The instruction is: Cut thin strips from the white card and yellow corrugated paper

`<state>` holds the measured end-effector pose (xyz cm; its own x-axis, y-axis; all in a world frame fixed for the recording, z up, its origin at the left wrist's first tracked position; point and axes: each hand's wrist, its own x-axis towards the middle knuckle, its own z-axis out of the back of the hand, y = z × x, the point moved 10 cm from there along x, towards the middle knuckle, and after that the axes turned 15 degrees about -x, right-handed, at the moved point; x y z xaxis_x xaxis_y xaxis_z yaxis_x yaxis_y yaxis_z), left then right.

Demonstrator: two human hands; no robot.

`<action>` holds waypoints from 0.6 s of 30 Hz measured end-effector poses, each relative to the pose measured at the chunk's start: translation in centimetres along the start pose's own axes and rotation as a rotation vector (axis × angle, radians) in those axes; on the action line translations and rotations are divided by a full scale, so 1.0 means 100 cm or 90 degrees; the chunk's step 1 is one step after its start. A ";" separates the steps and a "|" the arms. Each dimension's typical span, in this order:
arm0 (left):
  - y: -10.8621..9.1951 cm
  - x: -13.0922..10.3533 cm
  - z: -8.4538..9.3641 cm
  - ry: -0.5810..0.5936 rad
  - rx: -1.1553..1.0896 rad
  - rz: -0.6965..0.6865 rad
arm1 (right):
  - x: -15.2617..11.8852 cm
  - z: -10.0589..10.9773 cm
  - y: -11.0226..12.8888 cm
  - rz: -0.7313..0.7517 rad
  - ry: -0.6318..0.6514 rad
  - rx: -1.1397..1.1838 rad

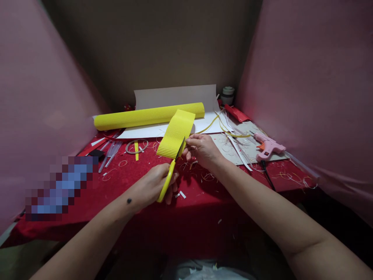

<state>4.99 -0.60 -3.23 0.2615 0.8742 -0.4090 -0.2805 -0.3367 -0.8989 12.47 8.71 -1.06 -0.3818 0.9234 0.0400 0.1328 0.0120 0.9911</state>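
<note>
My left hand (159, 181) grips a pair of scissors (167, 181) with yellow handles. Their dark blades point up and away, lying against the right edge of a piece of yellow corrugated paper (176, 132). That edge is pinched between the fingers of my right hand (201, 147), just right of the blades. The piece is held tilted above the table, its ridges running across it. Behind it lies a long roll of the same yellow corrugated paper (140, 116). My fingers partly hide the cut and the scissor loops.
White paper sheets (175, 95) lie at the back. On the right, a pink glue gun (269, 147) with a dark cord rests on a grey board (227, 149). A ring of tape (128, 147), clear sticks (110, 153) and paper scraps are strewn over the red cloth (116, 198). Pink sheets flank both sides.
</note>
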 end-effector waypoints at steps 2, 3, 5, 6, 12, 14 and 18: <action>-0.003 0.004 0.000 -0.007 -0.006 0.002 | -0.001 -0.002 0.001 0.013 0.012 0.012; -0.004 0.005 0.000 -0.007 -0.008 0.001 | -0.001 -0.003 0.000 0.016 0.015 0.017; -0.004 0.008 -0.001 -0.004 -0.002 -0.005 | 0.000 -0.003 -0.002 0.015 0.016 0.026; -0.003 0.009 0.000 -0.004 0.008 -0.009 | 0.001 -0.003 -0.004 0.011 0.015 0.029; 0.004 0.008 0.002 -0.015 0.024 -0.022 | 0.002 -0.005 -0.009 -0.021 0.025 0.030; 0.005 0.007 0.003 -0.016 0.017 -0.021 | 0.003 -0.005 -0.008 -0.025 0.019 0.023; 0.005 0.003 0.002 -0.011 0.031 -0.027 | 0.009 -0.001 -0.008 -0.030 -0.006 0.003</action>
<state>4.78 -0.47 -3.74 0.2584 0.8935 -0.3674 -0.3144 -0.2818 -0.9065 11.96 9.50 -1.81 -0.3791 0.9253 -0.0085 0.1189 0.0578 0.9912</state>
